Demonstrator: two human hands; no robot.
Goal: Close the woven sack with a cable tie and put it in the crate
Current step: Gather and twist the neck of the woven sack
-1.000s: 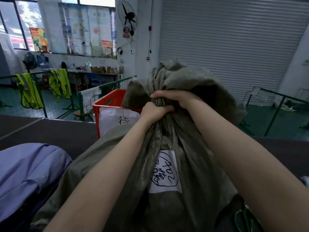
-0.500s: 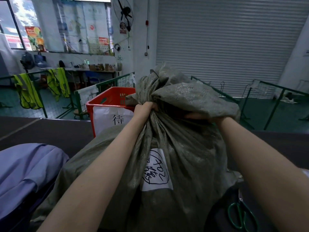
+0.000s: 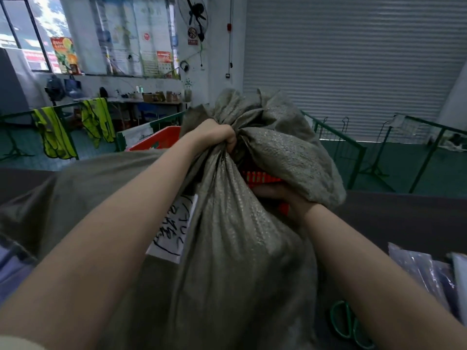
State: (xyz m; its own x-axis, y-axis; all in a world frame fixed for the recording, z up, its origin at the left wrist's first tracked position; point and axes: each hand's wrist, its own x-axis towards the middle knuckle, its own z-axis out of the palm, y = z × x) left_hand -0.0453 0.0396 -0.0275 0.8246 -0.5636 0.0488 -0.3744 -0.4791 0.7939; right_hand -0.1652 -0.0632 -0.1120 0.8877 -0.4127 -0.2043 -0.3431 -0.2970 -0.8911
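Around sack neck, left hand fisted.

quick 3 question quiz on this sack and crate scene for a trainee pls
1. True or false: the left hand is clenched on the gathered neck of the woven sack.
2. Where is the right hand? A) on the green-handled scissors B) against the sack's far side, under its flopped-over top C) holding a vest
3. What colour is the crate behind the sack?

Key: 1 true; 2 B; 3 red.
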